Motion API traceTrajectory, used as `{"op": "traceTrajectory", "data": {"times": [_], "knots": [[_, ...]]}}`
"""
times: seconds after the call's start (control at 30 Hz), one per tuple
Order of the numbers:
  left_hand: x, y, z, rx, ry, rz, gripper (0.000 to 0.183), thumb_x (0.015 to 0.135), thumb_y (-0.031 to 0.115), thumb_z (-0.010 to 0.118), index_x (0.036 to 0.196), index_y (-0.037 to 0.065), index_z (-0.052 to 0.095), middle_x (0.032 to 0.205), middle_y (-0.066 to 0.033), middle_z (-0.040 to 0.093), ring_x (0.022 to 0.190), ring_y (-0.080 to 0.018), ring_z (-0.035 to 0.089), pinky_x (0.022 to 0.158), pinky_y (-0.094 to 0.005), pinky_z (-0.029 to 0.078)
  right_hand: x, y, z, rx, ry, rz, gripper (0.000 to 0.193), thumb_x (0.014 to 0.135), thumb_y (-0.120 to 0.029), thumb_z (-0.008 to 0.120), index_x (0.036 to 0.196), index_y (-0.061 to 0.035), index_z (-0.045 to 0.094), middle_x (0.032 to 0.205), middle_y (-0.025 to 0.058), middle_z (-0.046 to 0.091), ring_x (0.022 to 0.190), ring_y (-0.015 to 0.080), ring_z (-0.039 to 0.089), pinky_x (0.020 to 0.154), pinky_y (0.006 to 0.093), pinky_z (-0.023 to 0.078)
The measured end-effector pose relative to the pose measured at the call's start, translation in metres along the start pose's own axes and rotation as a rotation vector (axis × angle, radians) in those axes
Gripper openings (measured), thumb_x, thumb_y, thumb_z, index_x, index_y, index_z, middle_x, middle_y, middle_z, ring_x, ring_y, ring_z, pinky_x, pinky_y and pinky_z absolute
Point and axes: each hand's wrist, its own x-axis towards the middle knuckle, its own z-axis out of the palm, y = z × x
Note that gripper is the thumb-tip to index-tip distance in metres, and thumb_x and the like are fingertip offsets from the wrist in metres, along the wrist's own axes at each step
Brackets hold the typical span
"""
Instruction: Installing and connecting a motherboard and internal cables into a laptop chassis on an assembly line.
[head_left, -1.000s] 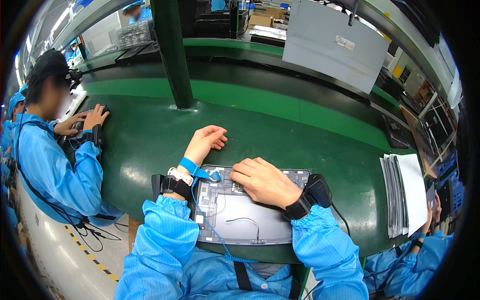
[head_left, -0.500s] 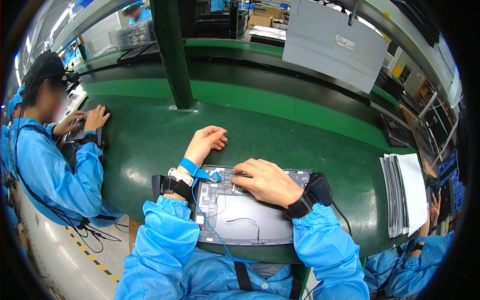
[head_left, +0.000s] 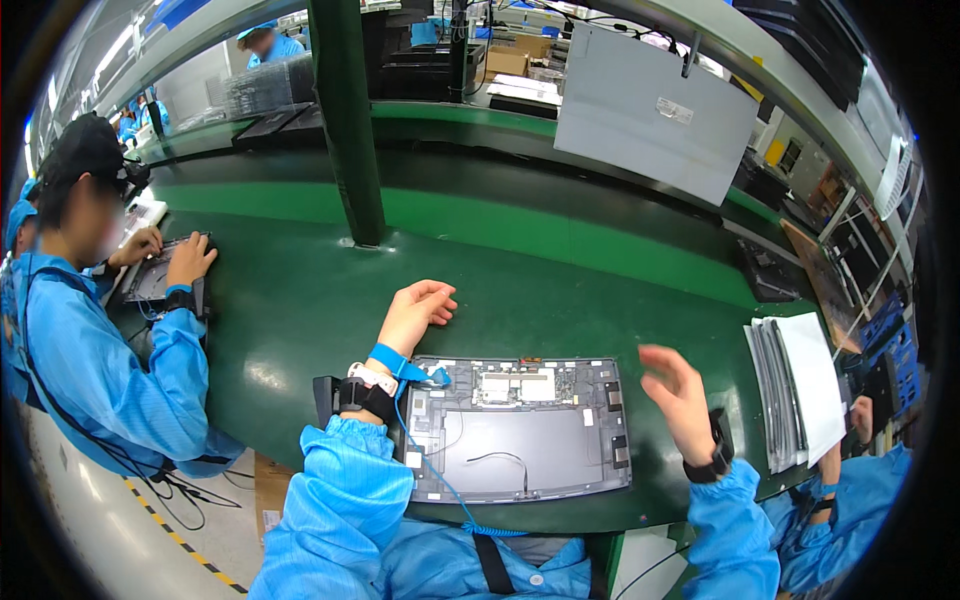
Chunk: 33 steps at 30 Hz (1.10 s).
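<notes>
An opened laptop base (head_left: 480, 478) lies flat in front of me, its inner side up. A circuit board (head_left: 490, 385) with two pale metal plates sits along its far edge. A thin black cable (head_left: 500, 455) curves over the bare grey panel. Just beyond the base's far left corner, my left hand (head_left: 418, 312) has its fingers loosely curled together, with nothing visible in them. A blue wrist strap (head_left: 395, 362) is on that arm, and its cord crosses the base. My right hand (head_left: 678, 398) is off the base's right side, fingers apart and holding nothing.
A stack of grey sheets or sleeves topped with white (head_left: 800, 390) lies at right. A green post (head_left: 345, 150) rises from the table's far side. A grey panel (head_left: 655, 115) hangs beyond. At left, a co-worker (head_left: 110, 340) handles another laptop base; another person's arm (head_left: 830, 490) shows at right.
My right hand has lifted off the circuit board and moved right, clear of the base, uncovering the board. My left hand has kept its place beside the base. The view has shifted slightly.
</notes>
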Motion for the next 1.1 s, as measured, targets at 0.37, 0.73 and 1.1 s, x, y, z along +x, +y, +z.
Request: {"op": "traceTrajectory", "data": {"times": [0.37, 0.73, 1.1], "knots": [[0.005, -0.002, 0.006, -0.001, -0.022, -0.023, 0.023, 0.090, 0.018, 0.055, 0.102, -0.001, 0.061, 0.085, -0.0074, 0.063, 0.072, -0.0106, 0.057, 0.066, -0.0225, 0.047, -0.050, -0.002, -0.001, 0.621, -0.299, 0.835, 0.032, 0.092, -0.015, 0.053, 0.117, 0.0066, 0.051, 0.111, 0.0123, 0.059, 0.102, 0.0194, 0.056, 0.090, 0.0357, 0.044], [0.007, -0.006, 0.004, -0.035, 0.103, -0.001, 0.020, 0.091, 0.016, 0.053, 0.099, 0.000, 0.060, 0.081, -0.0071, 0.063, 0.066, -0.0110, 0.057, 0.056, -0.0234, 0.049, -0.016, 0.023, -0.017, 0.795, 0.088, 0.720, 0.023, 0.091, -0.014, 0.051, 0.102, 0.0043, 0.059, 0.092, 0.0144, 0.066, 0.078, 0.0229, 0.067, 0.071, 0.0368, 0.057], [0.009, -0.017, 0.022, 0.544, 0.308, 0.219, 0.014, 0.086, 0.015, 0.057, 0.089, 0.003, 0.062, 0.069, -0.0100, 0.066, 0.064, -0.0176, 0.065, 0.057, -0.0311, 0.051, 0.203, 0.064, 0.019, 0.970, 0.144, 0.386, 0.024, 0.091, -0.015, 0.050, 0.109, 0.0000, 0.054, 0.104, 0.0131, 0.062, 0.093, 0.0270, 0.060, 0.087, 0.0422, 0.048]]}}
